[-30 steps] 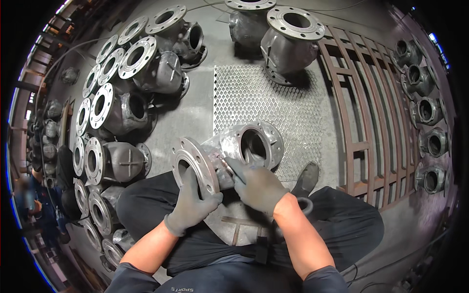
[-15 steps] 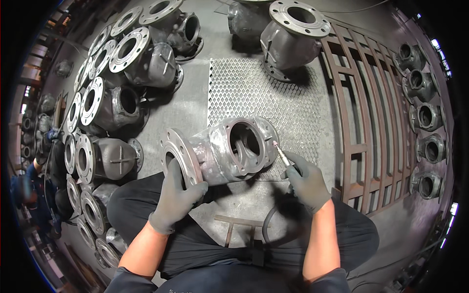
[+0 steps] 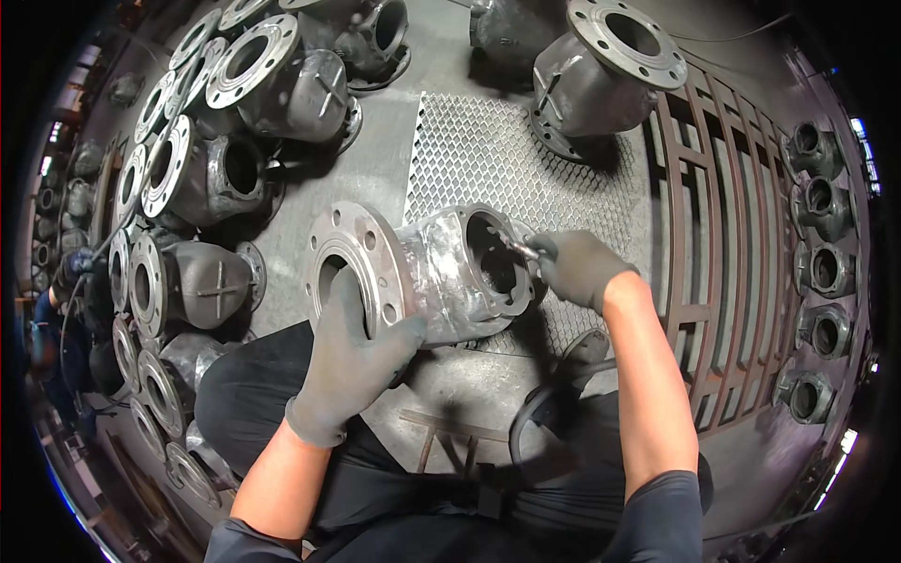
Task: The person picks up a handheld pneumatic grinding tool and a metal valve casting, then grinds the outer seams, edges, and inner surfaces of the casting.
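In the head view, the left hand [image 3: 352, 361] grips the flange [image 3: 355, 242] of the grey valve body [image 3: 436, 281], presumably steadying it between both hands, while the right hand [image 3: 584, 269] is closed around a slim tool [image 3: 521, 248] (its tip contact is unclear) at the side opening [image 3: 493, 265].

Brown rack [image 3: 691, 312] beside grey casting [image 3: 589, 94]

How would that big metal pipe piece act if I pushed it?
The pipe piece looks thick and metal, so it's probably heavy and stiff. Lying sideways, its round flange could let it roll. Shiny patches might feel slippery.
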`<state>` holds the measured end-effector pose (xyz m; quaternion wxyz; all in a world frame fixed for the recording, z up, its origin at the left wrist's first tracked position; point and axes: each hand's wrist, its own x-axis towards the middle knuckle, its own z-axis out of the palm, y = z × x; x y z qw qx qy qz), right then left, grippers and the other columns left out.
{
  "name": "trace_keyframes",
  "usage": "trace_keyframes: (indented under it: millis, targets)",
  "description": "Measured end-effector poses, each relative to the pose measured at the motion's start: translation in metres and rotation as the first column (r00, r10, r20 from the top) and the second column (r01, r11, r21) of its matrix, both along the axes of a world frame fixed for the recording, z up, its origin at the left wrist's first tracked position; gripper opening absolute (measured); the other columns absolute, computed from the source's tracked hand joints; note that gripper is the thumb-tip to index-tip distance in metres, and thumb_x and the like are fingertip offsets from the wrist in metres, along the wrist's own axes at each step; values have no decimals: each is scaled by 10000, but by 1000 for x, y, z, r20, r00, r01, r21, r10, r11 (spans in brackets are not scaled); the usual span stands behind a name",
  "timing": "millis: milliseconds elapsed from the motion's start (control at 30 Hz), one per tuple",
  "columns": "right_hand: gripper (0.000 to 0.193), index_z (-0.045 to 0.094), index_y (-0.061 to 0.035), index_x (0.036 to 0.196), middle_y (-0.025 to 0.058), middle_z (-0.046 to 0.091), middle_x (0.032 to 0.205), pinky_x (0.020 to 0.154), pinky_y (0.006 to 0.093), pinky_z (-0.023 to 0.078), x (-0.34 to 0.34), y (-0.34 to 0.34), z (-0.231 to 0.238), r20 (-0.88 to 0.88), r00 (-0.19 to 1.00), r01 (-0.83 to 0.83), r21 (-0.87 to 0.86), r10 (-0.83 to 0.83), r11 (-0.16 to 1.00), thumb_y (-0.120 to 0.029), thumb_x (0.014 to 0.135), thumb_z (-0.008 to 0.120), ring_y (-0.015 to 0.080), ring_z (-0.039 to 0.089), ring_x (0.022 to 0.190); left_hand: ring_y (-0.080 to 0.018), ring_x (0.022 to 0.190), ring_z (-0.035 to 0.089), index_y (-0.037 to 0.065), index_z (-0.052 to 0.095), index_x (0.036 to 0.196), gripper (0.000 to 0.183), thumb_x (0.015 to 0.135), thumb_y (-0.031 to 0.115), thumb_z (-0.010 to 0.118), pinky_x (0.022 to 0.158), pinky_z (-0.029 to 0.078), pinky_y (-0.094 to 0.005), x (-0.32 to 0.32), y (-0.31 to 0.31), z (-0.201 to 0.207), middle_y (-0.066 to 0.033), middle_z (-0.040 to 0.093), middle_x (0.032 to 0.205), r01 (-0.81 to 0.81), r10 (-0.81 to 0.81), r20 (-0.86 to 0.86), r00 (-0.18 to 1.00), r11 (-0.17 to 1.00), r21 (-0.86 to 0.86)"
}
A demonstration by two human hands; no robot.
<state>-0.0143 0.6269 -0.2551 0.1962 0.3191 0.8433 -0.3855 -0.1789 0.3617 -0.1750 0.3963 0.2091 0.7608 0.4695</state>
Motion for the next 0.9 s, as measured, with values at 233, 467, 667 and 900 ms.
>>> trace_keyframes:
  millis: [233, 467, 667, 900]
  targets:
    - [387, 769, -103, 1316, 212, 797, 1042, 889, 438, 595, -35, 21, 10, 160, 972, -170, -9, 169, 985, -170, 972, 605, 326, 778, 935, -238, 1146, 633, -97, 524, 1401, 665, 857, 161, 806, 1020, 524, -403, -1, -5, -1, -187, 649, 1258, 46, -44, -99, 994, 999, 17]
    - [378, 789, -95, 1267, 210, 796, 1055, 885, 441, 597, -34, 21, 1, 197, 955, -240, 78, 221, 968, -125, 959, 574, 331, 780, 951, -264, 1164, 644, -92, 525, 1417, 686, 841, 144, 813, 1024, 528, -412, -2, -9, -9, -198, 643, 1269, 32, -28, -129, 991, 999, 31]
    - [362, 794, -88, 1247, 209, 798, 1074, 898, 446, 598, -34, 22, 10, 209, 959, -207, 41, 194, 978, -133, 962, 576, 357, 778, 969, -259, 1133, 650, -76, 535, 1381, 644, 841, 142, 810, 1013, 532, -411, 0, -9, -9, -185, 663, 1232, 11, -8, -107, 994, 1000, 25]
    - [341, 801, -80, 1231, 210, 799, 1015, 870, 432, 602, -32, 26, 4, 174, 949, -280, 95, 261, 955, -147, 969, 593, 326, 783, 924, -239, 1112, 649, -70, 536, 1362, 621, 841, 139, 801, 991, 538, -401, 0, -5, 0, -177, 667, 1207, 12, -14, -54, 998, 999, -38]
